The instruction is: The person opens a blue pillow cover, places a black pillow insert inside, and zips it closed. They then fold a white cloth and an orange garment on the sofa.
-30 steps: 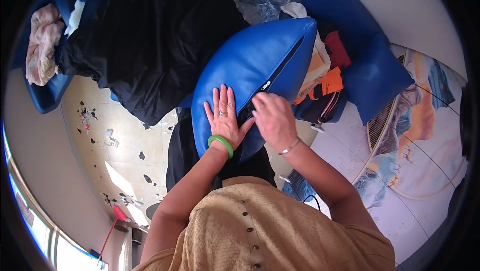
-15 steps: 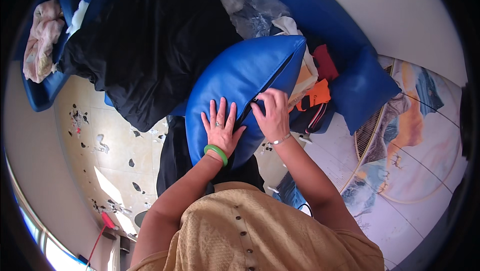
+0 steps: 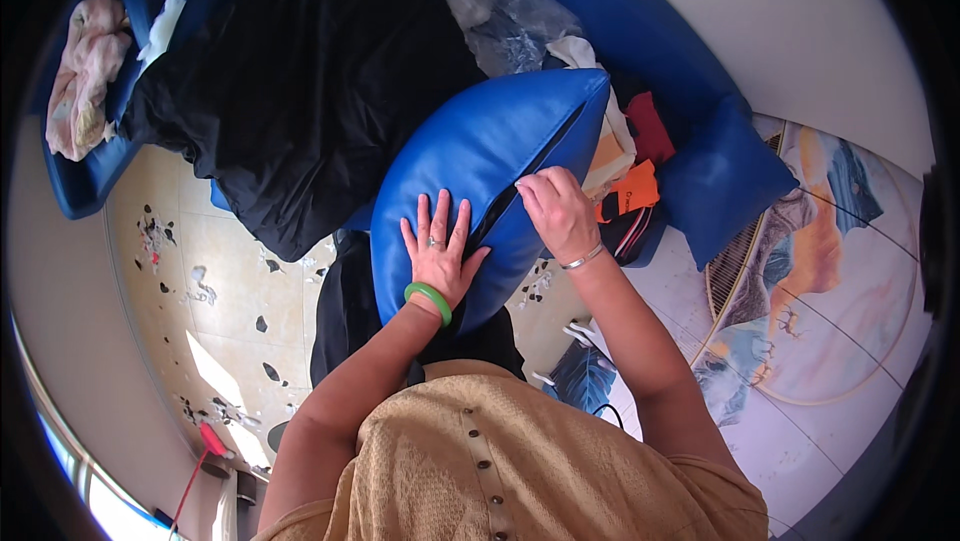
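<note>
A plump blue cushion (image 3: pixel 440 146) with a smooth, leather-like cover rests on my lap. A long dark slit (image 3: pixel 565 141) runs along its right side, looking like a zipper opening. My left hand (image 3: pixel 440 259), with a green bangle and a ring, lies flat on the cover, fingers spread, left of the slit. At the slit's right edge, my right hand (image 3: pixel 560 216) has thumb and forefinger pinched together on the rim. Whether a zipper pull sits between those fingertips is hidden.
Black fabric (image 3: pixel 300 91) is heaped ahead on the left. Clear plastic (image 3: pixel 500 11), an orange piece (image 3: pixel 632 191) and another blue cushion (image 3: pixel 735 176) lie beyond. Pale, patterned panels (image 3: pixel 800 311) are at the right. Dark and white scraps (image 3: pixel 205 406) litter the tiled floor.
My right hand has shifted slightly along the slit and turned, its fingers now drawn closer together at the right edge. My left hand stays flat in nearly the same place.
</note>
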A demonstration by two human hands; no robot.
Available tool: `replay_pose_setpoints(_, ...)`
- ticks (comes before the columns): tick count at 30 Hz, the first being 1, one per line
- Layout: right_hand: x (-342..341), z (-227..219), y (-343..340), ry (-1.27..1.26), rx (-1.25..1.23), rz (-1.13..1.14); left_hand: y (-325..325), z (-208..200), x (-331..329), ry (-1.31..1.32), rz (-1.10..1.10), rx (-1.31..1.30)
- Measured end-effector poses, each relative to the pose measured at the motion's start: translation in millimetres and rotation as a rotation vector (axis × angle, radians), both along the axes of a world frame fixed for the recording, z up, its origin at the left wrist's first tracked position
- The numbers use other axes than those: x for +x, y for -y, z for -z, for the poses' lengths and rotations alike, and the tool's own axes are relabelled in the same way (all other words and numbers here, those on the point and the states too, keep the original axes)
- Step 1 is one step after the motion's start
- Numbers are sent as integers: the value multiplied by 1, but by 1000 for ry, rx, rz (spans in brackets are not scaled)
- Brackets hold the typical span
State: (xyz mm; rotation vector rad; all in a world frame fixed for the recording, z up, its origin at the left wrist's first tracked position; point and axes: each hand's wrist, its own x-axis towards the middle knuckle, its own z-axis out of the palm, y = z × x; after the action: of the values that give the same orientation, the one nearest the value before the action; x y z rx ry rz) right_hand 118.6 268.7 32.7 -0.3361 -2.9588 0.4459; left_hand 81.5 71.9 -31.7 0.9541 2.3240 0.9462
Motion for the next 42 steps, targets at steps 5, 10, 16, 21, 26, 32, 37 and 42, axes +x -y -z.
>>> replay_pose_setpoints(5,-2,2,6,99,-66,43,4,2,-1,2,-6,25)
replay_pose_setpoints(10,9,12,43,211,-202,156,10,4,1,27,-6,40)
replay_pose_setpoints(16,25,21,73,220,-295,161,13,4,1,18,-2,27)
replay_pose_setpoints(21,16,15,63,164,-347,211,11,-21,-15,83,56,-99)
replay_pose_setpoints(26,19,9,58,187,-311,146,27,-29,-11,188,74,-40)
replay_pose_setpoints(32,16,6,53,236,-336,129,38,-27,-14,34,283,-34)
replay_pose_setpoints(37,7,9,47,324,-133,94,16,-28,-17,63,358,-280)
replay_pose_setpoints(42,10,2,52,267,-198,171,22,-26,-15,107,401,-266)
